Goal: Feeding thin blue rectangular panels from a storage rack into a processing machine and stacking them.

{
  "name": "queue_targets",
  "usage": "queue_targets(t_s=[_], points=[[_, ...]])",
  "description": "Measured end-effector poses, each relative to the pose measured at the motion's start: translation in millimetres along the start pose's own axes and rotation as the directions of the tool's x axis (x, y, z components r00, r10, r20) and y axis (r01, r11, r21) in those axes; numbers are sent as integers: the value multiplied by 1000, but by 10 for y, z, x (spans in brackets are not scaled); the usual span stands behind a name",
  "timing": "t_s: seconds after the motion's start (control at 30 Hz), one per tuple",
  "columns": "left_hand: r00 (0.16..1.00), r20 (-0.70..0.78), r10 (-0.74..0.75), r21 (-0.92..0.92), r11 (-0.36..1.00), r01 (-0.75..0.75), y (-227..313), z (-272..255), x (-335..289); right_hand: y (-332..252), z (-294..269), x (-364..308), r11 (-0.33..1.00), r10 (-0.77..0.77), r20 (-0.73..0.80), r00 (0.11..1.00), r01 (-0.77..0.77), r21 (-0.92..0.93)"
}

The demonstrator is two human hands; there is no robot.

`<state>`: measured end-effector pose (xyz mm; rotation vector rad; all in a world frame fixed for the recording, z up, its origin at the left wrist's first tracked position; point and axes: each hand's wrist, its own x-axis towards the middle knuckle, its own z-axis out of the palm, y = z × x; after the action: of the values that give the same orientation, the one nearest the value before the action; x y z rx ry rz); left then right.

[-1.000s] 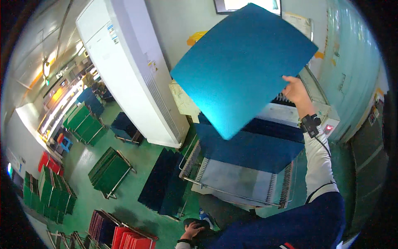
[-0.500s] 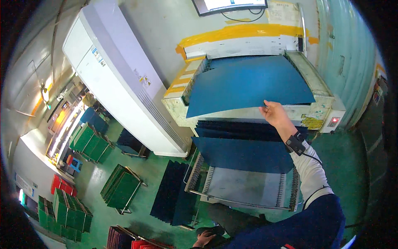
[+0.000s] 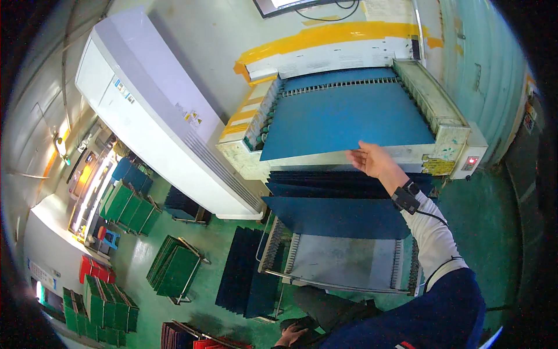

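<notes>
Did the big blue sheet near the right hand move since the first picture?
Yes, down. The blue sheet was held up tilted, hiding much of the pale machine; now it lies on top of that machine.

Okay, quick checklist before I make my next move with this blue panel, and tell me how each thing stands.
1. Blue panel lying on the machine: ok, though its near edge overhangs the front.
2. Gap to the panel ahead: ok, a strip of rollers shows between.
3. Right hand off the panel: cannot tell; the fingers are at its near edge.
4. Left hand away from the rollers: ok, down by your leg.
5. Dark panels in the rack: ok, several stand there.
</notes>
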<state>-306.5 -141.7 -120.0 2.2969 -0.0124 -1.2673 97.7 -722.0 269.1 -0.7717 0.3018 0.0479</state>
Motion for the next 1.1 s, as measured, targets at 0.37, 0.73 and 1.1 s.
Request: queue_targets(t_s=[0.37, 0.73, 1.1], points=[[977, 132, 166, 447, 870, -208, 91, -41, 46, 42, -81, 114, 987, 124, -6, 992, -124, -107], [978, 56, -202, 55, 979, 199, 258, -6, -5, 90, -109, 224, 996, 54, 28, 998, -52, -70], [992, 53, -116, -479, 869, 127, 256, 106, -222, 193, 40, -142, 936, 66, 135, 989, -14, -352]])
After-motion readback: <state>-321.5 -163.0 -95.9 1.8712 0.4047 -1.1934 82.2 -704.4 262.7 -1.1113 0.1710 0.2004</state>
